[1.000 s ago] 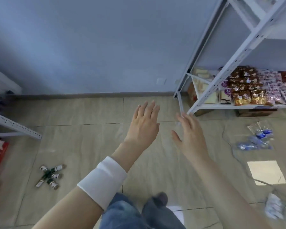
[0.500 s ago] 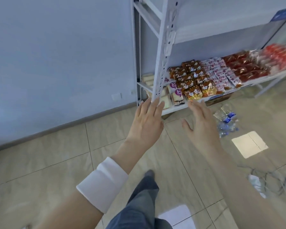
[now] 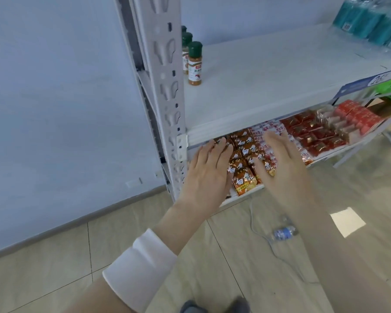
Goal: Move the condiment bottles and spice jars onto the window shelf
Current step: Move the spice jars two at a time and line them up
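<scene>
Two hands are recorded, both empty. The left hand (image 3: pixel 207 175) is held flat, fingers straight and close together, in front of the left end of the lower shelf (image 3: pixel 242 197). One white wristband (image 3: pixel 140 267) is worn on that forearm. The right hand (image 3: pixel 284 170) is likewise held flat just to its right, with nothing gripped. Three spice jars (image 3: pixel 195 64), green-capped and upright, are noted at the far-left end of the upper shelf board (image 3: pixel 269 82). They are lined up one behind another beside the white post (image 3: pixel 165 86), and the rearmost is partly hidden. Orange snack packets (image 3: pixel 244 163) are laid on the lower shelf; their count cannot be determined. One water bottle (image 3: pixel 283 233) is lying on the floor, near right.
</scene>
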